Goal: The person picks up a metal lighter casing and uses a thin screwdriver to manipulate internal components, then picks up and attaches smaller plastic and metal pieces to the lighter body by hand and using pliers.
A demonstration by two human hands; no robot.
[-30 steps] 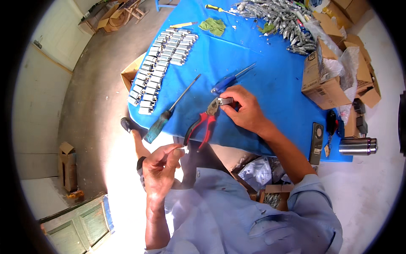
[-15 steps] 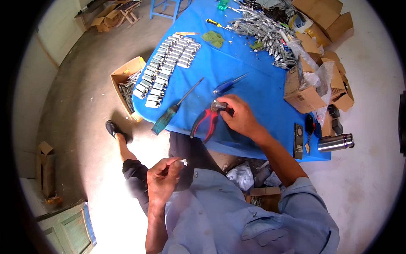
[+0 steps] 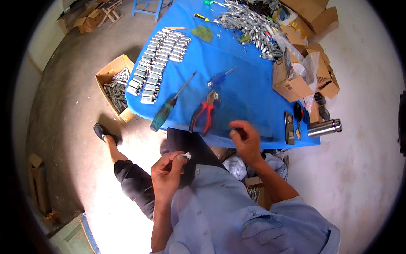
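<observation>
My left hand (image 3: 166, 169) is closed over my lap, pinching a small white piece (image 3: 187, 156) between thumb and fingertips. Near the table's front edge, my right hand (image 3: 247, 142) hovers with thumb and forefinger parted and nothing visible between them; its other fingers are curled. Red-and-black pliers (image 3: 202, 115) lie on the blue cloth to its left. Against their jaws rests a small silvery metal part (image 3: 216, 97). Beyond them lies a blue-handled screwdriver (image 3: 217, 79). A longer screwdriver with a green handle (image 3: 163, 114) lies further left.
Rows of metal parts (image 3: 157, 63) fill the table's left side. A heap of metal pieces (image 3: 249, 25) and cardboard boxes (image 3: 292, 82) stand at far right. A steel flask (image 3: 325, 128) lies at the right edge. An open box of parts (image 3: 111, 99) sits on the floor.
My right hand has let go of the metal part by the pliers and drawn back toward me. My left hand keeps its white piece. The whole view has shifted slightly.
</observation>
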